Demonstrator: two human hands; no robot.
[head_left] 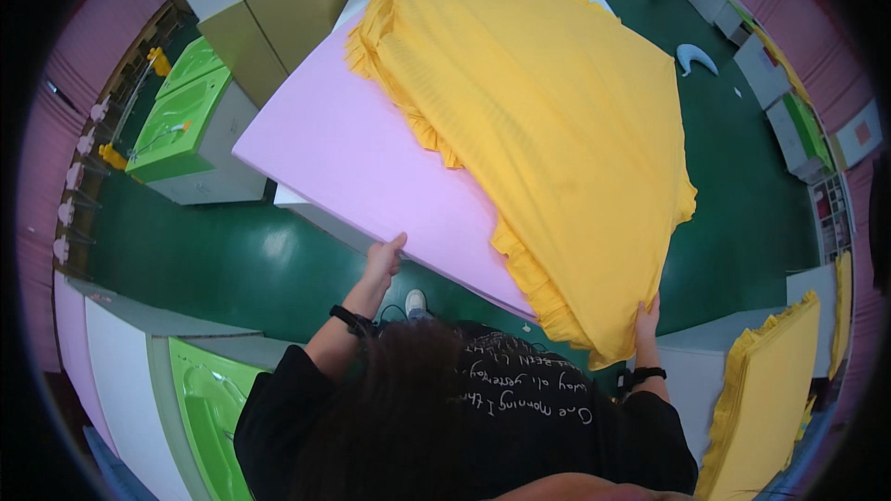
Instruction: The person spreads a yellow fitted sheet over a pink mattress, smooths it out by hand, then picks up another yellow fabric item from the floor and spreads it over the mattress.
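Note:
A yellow cover with a ruffled edge (557,102) lies slantwise over the right part of a pink mattress (325,134), leaving the left part bare. Under the mattress is a white base (339,224), seen along the near side. My left hand (386,258) grips the mattress at its near edge, thumb on top and the other fingers mostly hidden below. At the near right, my right hand (647,315) is closed on the side of the yellow cover, close to its hanging corner. Folds run from that corner back across the cover.
Left of the mattress stands a green-topped toy sink unit (181,134), with a white and tan cabinet (260,28) behind it. A second green sink (209,408) is near my left side. Another yellow ruffled cover (761,390) sits at the near right. A light-blue crescent cushion (696,58) lies on the green floor.

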